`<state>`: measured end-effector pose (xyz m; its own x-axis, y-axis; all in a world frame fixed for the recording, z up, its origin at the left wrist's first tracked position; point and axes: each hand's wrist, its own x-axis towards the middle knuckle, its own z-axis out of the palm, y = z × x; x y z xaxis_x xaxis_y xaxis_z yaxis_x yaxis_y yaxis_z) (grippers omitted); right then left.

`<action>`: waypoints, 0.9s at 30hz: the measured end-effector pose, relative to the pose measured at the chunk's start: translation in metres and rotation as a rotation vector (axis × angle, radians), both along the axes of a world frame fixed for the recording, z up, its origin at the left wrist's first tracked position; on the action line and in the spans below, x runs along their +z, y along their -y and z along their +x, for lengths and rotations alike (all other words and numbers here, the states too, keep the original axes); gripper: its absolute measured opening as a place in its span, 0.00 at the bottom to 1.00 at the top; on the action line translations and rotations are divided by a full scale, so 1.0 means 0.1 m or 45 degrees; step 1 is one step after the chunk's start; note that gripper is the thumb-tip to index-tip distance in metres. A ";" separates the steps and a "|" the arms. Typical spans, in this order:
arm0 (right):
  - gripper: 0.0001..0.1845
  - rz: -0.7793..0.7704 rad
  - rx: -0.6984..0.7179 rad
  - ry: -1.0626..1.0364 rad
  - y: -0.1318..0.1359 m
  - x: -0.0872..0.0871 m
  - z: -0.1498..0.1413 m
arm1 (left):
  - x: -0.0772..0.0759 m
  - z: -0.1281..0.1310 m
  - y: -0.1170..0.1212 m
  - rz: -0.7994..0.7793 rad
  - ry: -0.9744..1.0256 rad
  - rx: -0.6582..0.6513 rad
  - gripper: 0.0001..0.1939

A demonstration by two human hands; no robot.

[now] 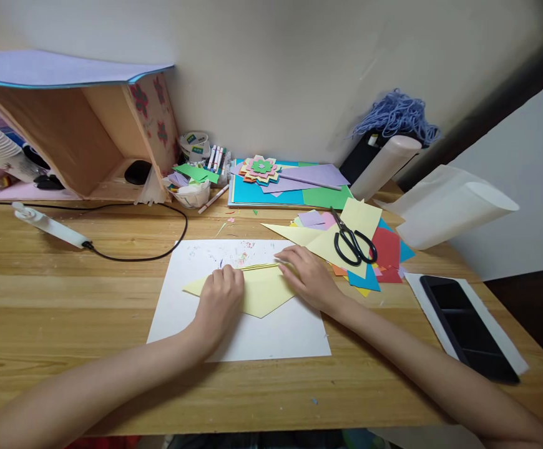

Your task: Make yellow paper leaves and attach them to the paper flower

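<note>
A pale yellow sheet of paper (263,298) lies over a white sheet (271,342), its far edge folded or rolled into a narrow strip. My left hand (220,302) is closed, with its curled fingers pressed on the left part of that strip. At the strip's right end, my right hand (306,277) grips the paper between thumb and fingers. Pointed corners of the yellow paper stick out to the left and toward me. Both palms hide parts of it. Colored marks dot the white sheet's far side.
Black-handled scissors (353,240) lie on colored paper scraps (386,252) at right. Behind are a paper flower (261,167), a scrap-filled bowl (191,196) and markers (216,157). A phone (468,327) rests at right; a corded white glue gun (51,226) lies left, before an open box (107,125).
</note>
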<state>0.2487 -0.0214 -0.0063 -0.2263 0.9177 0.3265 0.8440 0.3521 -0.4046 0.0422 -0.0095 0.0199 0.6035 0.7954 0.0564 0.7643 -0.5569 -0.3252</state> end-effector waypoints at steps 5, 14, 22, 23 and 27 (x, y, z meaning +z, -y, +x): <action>0.05 -0.044 0.104 -0.077 -0.13 -0.02 -0.17 | 0.20 -0.10 -0.31 -0.234 0.252 0.084 0.11; 0.03 0.045 0.181 -0.126 -0.10 -0.03 -0.20 | 0.16 -0.18 -0.77 -1.337 1.009 0.050 0.24; 0.04 0.222 0.245 -0.145 -0.05 -0.02 -0.23 | 0.15 -0.17 -0.65 -1.405 1.016 -0.025 0.16; 0.05 0.241 0.245 -0.141 -0.04 -0.01 -0.23 | 0.14 -0.16 -0.64 -1.409 1.050 -0.013 0.15; 0.06 0.297 0.256 -0.102 -0.04 0.09 -0.24 | 0.19 -0.15 -0.57 -1.281 1.070 -0.042 0.12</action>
<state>0.2252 -0.0179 0.0029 -0.3605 0.7555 0.5471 0.7167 0.5997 -0.3559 0.0275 0.0473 0.0392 0.6948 0.6955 -0.1833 0.5105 -0.2974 0.8068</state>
